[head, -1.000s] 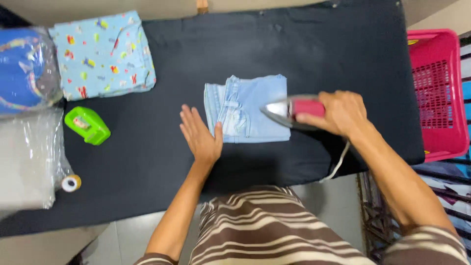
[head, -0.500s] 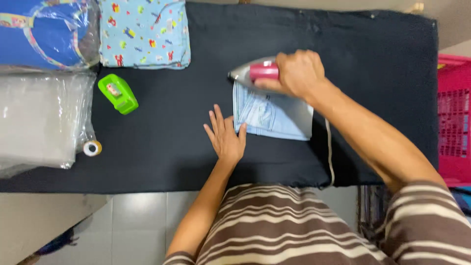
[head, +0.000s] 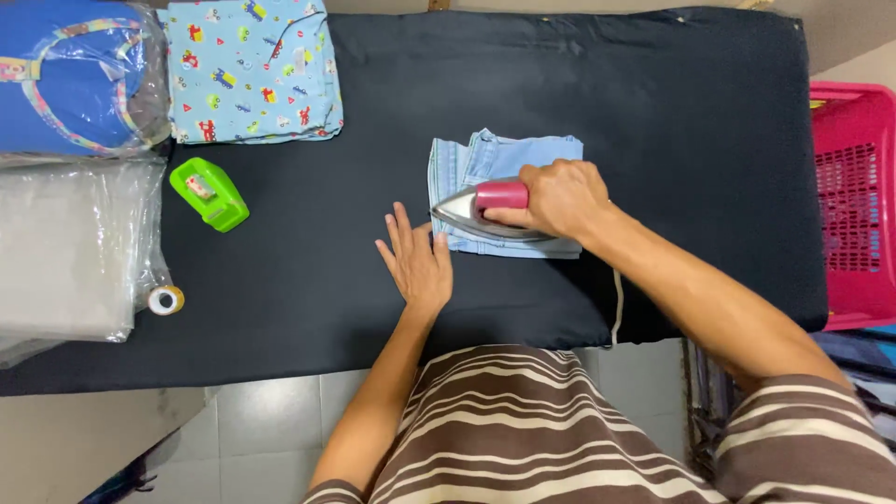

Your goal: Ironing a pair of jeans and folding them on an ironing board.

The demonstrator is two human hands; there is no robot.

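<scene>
A small folded light-blue denim garment (head: 504, 154) lies on the black ironing surface (head: 653, 112). My right hand (head: 560, 198) grips the pink handle of a silver clothes iron (head: 471, 207), which rests on the lower part of the garment with its tip pointing left. My left hand (head: 417, 259) lies flat with fingers spread on the black surface, touching the garment's lower left edge. The iron's white cord (head: 617, 303) hangs over the near edge below my right forearm.
A folded blue patterned cloth (head: 250, 70) lies at the back left. Plastic-wrapped packs, one blue (head: 75, 75) and one clear (head: 65, 247), sit at the far left. A green tape dispenser (head: 210, 193) and a small tape roll (head: 166, 300) lie nearby. A pink basket (head: 854, 201) stands at the right.
The iron has slid from the garment's upper left corner down onto its lower part. My left hand has stayed flat beside the garment. The camera view has shifted.
</scene>
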